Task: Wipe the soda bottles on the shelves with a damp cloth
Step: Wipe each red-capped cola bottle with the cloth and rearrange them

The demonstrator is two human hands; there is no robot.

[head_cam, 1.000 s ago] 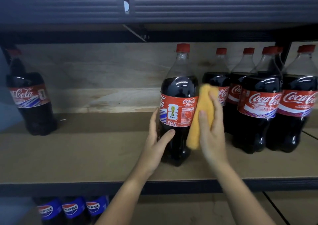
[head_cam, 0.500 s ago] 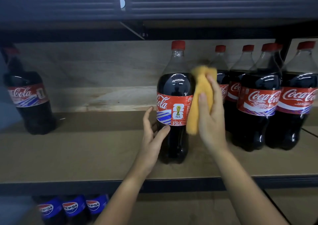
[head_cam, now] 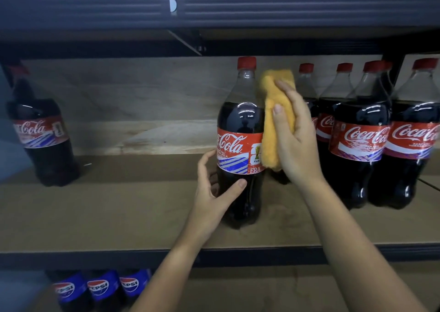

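Note:
A tall Coca-Cola bottle (head_cam: 240,130) with a red cap stands upright at the middle of the wooden shelf (head_cam: 123,211). My left hand (head_cam: 214,192) grips its dark lower body below the label, thumb across the front. My right hand (head_cam: 295,140) holds a folded yellow cloth (head_cam: 273,118) pressed against the bottle's right side, from the shoulder down to the label. The cloth's top edge reaches the height of the bottle's neck.
Several more Coca-Cola bottles (head_cam: 359,140) stand close together to the right, right behind my right hand. One lone Coca-Cola bottle (head_cam: 40,133) stands at the far left. Pepsi bottles (head_cam: 100,288) sit on the shelf below. A dark metal beam (head_cam: 238,4) runs overhead.
My right hand has slid the cloth upward along the bottle's right side, from the label to the shoulder. The bottle has turned under my left hand, its label rotating to the right.

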